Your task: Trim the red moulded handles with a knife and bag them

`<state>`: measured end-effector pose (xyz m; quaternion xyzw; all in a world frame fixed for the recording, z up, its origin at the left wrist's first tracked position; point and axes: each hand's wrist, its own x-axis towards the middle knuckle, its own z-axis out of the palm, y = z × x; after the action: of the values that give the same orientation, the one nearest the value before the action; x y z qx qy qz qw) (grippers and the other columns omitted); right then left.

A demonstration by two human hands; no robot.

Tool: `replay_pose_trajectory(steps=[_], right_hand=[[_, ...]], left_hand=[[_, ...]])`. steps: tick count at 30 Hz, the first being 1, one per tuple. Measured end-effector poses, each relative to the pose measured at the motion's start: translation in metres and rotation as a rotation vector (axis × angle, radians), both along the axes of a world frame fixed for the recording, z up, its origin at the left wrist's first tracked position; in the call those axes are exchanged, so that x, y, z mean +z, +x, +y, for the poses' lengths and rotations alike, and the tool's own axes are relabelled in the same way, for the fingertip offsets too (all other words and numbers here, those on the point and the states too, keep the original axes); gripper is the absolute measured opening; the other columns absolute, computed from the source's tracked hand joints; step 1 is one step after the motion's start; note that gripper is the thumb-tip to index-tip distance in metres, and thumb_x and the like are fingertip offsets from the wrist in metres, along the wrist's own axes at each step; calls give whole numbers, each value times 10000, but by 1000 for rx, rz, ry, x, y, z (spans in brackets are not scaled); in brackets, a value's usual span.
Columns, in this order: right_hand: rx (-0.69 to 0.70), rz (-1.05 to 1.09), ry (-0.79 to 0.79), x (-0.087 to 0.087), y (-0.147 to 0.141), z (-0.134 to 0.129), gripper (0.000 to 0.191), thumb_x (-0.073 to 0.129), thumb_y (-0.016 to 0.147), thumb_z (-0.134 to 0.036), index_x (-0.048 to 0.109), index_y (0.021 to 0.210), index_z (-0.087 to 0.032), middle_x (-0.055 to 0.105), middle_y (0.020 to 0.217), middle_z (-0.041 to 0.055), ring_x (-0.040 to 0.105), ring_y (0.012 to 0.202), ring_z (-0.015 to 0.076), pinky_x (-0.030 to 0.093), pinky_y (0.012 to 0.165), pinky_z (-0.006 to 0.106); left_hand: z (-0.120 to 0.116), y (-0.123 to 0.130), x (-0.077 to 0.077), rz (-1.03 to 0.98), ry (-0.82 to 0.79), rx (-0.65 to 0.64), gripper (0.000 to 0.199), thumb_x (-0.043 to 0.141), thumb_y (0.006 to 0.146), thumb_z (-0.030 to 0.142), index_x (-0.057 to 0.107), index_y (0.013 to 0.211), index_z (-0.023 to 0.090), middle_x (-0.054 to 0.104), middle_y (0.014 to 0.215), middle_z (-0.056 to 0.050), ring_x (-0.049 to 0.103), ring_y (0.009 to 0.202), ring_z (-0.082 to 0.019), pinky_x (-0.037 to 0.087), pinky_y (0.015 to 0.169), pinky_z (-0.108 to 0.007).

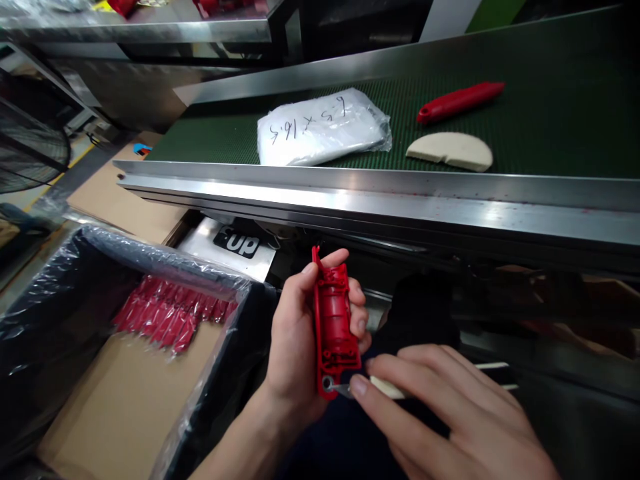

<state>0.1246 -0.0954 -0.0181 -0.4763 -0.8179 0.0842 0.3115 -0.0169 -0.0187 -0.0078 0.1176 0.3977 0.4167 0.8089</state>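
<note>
My left hand (294, 333) is wrapped round a red hollow plastic housing (336, 313), its ribbed inside facing up. Near the housing's lower end is a round hole with a grey, metallic-looking rim. In my right hand (440, 400) is a small knife (387, 388) with a pale handle, pinched between thumb and fingers. Its pointed metal blade touches or nearly touches the housing beside that hole; the exact contact is too small to tell. Part of the knife's handle is hidden behind my fingers.
Ahead runs a green conveyor belt (215, 137) with a metal side rail (320, 193). On it lie a plastic-wrapped white pack (320, 130), a red elongated piece (460, 102) and a cream half-round piece (453, 151). To the left, a plastic-lined box (200, 263) holds several bagged red pieces (160, 317).
</note>
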Motion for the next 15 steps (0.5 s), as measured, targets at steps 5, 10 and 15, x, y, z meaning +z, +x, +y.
replay_pose_trajectory(steps=[5,10,15], right_hand=[[19,-3,-16,-2,0,-6,278,517,898,-86,707,1058,-210,711,1033,48,635,893,204,522,707,327],[48,116,2,2,33,4,440,513,865,-23,615,1245,-221,632,1180,54,610,1053,190,533,818,305],[-312,-160,398,25,102,72,499,628,817,-18,626,1265,-237,681,1115,78,648,981,233,500,865,354]], left_hand=[[0,-1,-1,-20,-52,5,386,343,975,369,545,1230,161,515,788,-35,459,559,-133,379,479,-230],[6,-5,-7,-4,-50,46,384,367,968,359,561,1226,152,542,783,-45,476,548,-138,390,467,-234],[6,-9,-5,124,-113,132,335,470,948,336,593,1221,184,578,807,-51,503,559,-131,409,466,-217]])
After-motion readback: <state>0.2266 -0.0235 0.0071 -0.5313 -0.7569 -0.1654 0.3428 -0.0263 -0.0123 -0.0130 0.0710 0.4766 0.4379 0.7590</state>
